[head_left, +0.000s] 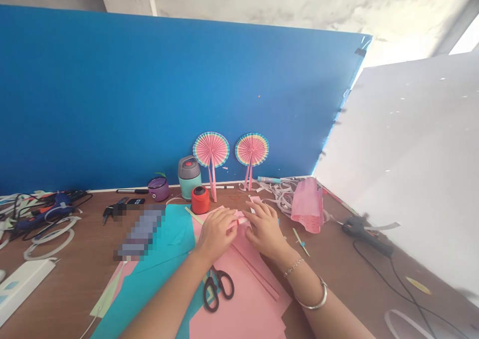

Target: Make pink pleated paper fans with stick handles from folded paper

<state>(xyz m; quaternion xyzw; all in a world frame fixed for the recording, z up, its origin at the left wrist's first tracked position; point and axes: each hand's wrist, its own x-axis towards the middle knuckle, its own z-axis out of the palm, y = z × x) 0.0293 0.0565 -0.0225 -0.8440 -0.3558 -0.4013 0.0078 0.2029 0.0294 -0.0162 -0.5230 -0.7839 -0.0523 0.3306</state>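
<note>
The small pink piece (241, 220) I'm working is beyond the scissors (217, 297), between my hands, over the pink sheets (243, 316). My left hand (218, 230) is half curled, thumb and fingers closed on its left end; my right hand (265, 229) is more open, fingertips at the other end, and I cannot tell whether they grip or only steady it. A narrow pink strip (258, 274) lies on the sheets, to the right of the scissors and angling away from my fingers

As for progress, two round pleated fans, the left fan (211, 150) and the right fan (252, 150), stand well beyond the scissors by the blue panel (149, 89) and look complete. My piece is small and flat, nothing like their round shape, so I judge it early work, with most of the shaping left

Room is tight: the teal sheets (149, 279) fill the side left of the scissors, and past my piece sit the red jar (200, 200) and, farther right, the tangled white strips (280, 199) and a pink bundle (307, 205). The bare surface (337, 259) right of the scissors gives my right arm space, up to the glue gun (368, 234) near the white panel (407, 144)
</note>
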